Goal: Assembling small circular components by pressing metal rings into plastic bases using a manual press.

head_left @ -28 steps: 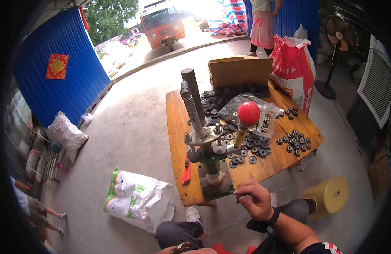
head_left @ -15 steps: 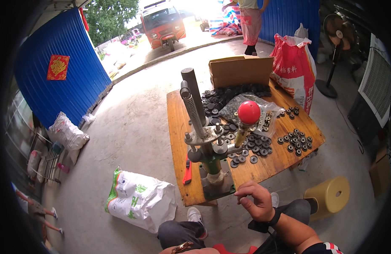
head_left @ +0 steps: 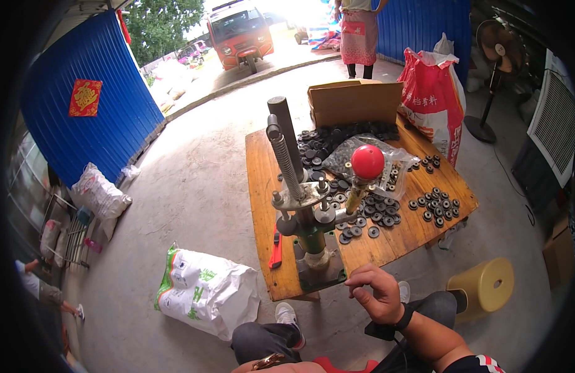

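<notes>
My right hand (head_left: 377, 292) hovers at the near edge of the wooden table (head_left: 262, 186), fingers curled and pinched together right beside the base of a green hand press (head_left: 309, 233). Whether anything small sits between the fingertips is hidden. The press has a tall spring column and a lever ending in a red ball knob (head_left: 367, 161). Black round parts (head_left: 435, 204) lie in groups around the press and on the table's right side. Only a sliver of my left hand (head_left: 268, 362) shows at the bottom edge, over my knee.
A cardboard box (head_left: 356, 102), a clear plastic bag (head_left: 346, 155) and a red-and-white sack (head_left: 433, 93) crowd the table's far end. A red cutter (head_left: 275, 248) lies left of the press. A white-green sack (head_left: 206, 292) and yellow stool (head_left: 483, 286) flank me. A person (head_left: 357, 31) stands beyond.
My right hand has stayed by the press base, barely shifting. The person standing at the back has moved a little to the left.
</notes>
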Action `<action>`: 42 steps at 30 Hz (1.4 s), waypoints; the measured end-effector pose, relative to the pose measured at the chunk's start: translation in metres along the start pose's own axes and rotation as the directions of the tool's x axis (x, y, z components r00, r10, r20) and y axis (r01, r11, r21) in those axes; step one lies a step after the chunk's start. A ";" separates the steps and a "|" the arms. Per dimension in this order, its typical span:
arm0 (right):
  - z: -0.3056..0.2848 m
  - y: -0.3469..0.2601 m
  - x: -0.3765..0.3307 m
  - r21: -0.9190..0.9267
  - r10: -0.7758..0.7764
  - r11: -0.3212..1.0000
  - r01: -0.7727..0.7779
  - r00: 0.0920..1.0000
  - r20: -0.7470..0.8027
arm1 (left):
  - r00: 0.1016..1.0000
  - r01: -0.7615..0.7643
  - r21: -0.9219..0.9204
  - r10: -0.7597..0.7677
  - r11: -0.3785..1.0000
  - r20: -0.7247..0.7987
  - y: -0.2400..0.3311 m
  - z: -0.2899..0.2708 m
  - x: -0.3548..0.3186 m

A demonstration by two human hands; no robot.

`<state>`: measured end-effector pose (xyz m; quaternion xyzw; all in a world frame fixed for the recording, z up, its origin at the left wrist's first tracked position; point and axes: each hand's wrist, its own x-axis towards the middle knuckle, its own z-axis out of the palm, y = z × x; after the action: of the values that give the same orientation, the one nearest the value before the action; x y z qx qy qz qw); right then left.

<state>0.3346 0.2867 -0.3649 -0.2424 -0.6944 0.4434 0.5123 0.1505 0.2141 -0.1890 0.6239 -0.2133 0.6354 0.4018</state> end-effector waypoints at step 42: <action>-0.008 -0.094 0.066 -0.193 -0.379 0.909 0.368 0.925 -0.019 | 0.895 0.404 0.892 -0.290 0.202 -0.339 -0.021 -0.041 -0.027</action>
<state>0.3299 0.2953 -0.2502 -0.1644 -0.7517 0.2634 0.5818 0.1389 0.2517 -0.2256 0.7373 0.3693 0.5577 0.0951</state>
